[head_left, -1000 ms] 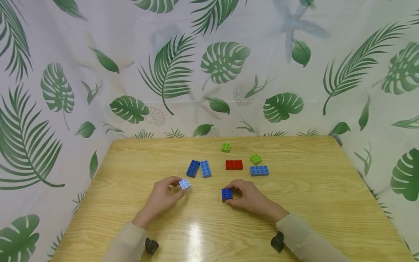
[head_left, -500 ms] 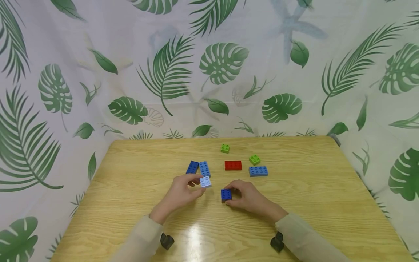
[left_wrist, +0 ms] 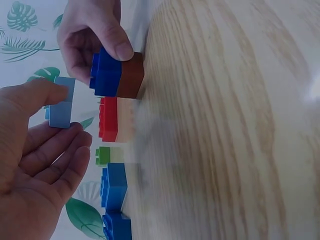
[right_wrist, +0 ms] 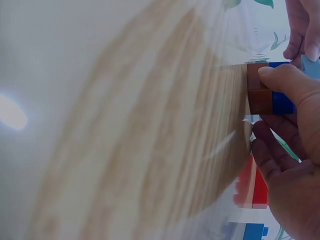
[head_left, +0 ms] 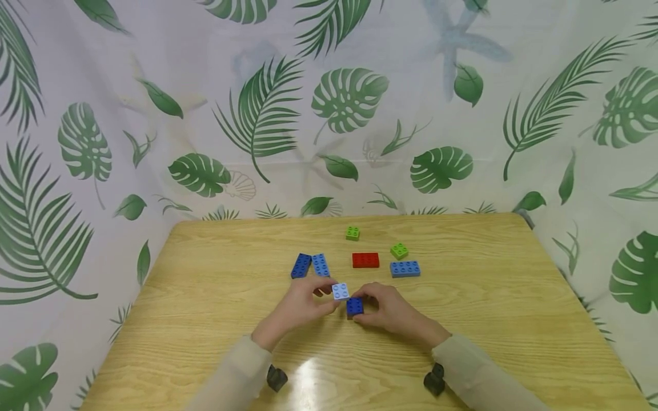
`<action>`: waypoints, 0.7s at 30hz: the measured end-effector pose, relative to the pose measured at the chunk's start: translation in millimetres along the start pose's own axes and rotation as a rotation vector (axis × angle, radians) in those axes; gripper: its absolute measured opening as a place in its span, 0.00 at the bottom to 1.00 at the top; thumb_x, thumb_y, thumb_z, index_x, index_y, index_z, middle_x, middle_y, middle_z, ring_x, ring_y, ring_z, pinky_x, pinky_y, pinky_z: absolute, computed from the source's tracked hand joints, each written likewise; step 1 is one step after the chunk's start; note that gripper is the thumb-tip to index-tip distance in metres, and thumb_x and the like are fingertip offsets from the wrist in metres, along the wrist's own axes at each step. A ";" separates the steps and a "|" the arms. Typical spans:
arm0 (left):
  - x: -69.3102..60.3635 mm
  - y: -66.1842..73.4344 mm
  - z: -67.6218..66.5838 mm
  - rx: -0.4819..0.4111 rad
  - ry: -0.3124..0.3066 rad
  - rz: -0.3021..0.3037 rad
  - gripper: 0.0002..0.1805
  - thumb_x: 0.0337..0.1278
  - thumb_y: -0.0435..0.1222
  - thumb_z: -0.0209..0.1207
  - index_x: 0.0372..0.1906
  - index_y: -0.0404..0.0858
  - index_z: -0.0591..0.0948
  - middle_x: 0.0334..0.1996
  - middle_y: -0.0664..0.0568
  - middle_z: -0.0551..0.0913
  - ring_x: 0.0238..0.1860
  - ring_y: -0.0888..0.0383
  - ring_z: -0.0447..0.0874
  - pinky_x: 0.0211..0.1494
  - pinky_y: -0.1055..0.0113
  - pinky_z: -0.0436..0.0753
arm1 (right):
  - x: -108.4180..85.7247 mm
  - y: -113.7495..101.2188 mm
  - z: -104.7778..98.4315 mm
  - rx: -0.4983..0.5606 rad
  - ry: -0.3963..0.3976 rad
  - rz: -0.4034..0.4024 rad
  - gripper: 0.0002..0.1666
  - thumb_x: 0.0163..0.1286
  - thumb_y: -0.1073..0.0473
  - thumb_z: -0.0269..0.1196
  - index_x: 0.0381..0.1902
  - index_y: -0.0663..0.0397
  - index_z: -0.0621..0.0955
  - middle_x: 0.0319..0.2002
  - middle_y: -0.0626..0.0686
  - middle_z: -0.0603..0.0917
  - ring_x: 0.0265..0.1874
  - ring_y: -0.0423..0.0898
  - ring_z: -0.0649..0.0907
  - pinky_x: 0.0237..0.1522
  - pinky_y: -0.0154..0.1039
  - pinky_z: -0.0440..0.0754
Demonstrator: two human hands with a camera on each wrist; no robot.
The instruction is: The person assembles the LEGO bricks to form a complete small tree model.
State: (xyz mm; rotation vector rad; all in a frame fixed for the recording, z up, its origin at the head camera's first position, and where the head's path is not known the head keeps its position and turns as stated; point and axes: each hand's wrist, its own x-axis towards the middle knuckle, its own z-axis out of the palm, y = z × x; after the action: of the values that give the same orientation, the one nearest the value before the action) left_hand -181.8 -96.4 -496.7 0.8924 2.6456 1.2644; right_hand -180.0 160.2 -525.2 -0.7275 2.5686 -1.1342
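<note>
My left hand (head_left: pixel 307 301) pinches a light blue square toy brick (head_left: pixel 340 291) between thumb and fingers, held above the table. Just right of it, my right hand (head_left: pixel 390 307) grips a small stack. Its upper part is a dark blue brick (head_left: pixel 354 306), and below that sits a brown brick (left_wrist: pixel 131 77), visible in both wrist views. The stack stands upright on the table. In the left wrist view, the light blue brick (left_wrist: pixel 62 102) is higher than the stack and apart from it.
Behind the hands on the wooden table (head_left: pixel 205 325) lie a dark blue long brick (head_left: pixel 301 265), a lighter blue one (head_left: pixel 320 264), a red brick (head_left: pixel 365 260), another blue brick (head_left: pixel 405 269) and two green bricks (head_left: pixel 352 233). A leaf-patterned curtain (head_left: pixel 288 188) hangs behind the table.
My left hand has carried the light blue brick rightward, close to the stack. My right hand and the stack have stayed in place.
</note>
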 end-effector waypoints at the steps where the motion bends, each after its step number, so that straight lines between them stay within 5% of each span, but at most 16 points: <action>1: 0.6 -0.1 1.5 0.003 -0.008 0.016 0.19 0.64 0.33 0.71 0.58 0.33 0.86 0.50 0.44 0.90 0.47 0.49 0.89 0.53 0.58 0.88 | -0.1 -0.1 0.2 -0.001 0.000 0.004 0.22 0.67 0.51 0.76 0.56 0.48 0.85 0.53 0.47 0.87 0.52 0.45 0.82 0.61 0.47 0.81; 21: 8.0 5.5 15.2 0.072 -0.122 0.066 0.18 0.65 0.35 0.71 0.58 0.36 0.87 0.49 0.47 0.90 0.48 0.52 0.87 0.52 0.65 0.86 | 0.3 -0.9 0.7 -0.021 0.007 -0.006 0.16 0.66 0.50 0.77 0.49 0.46 0.86 0.49 0.44 0.86 0.47 0.41 0.80 0.55 0.40 0.80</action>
State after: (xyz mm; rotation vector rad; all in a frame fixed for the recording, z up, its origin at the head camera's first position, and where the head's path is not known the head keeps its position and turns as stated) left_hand -181.1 -79.0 -501.2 1.0406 2.6011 1.0967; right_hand -179.6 159.2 -525.0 -0.7371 2.5899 -1.1147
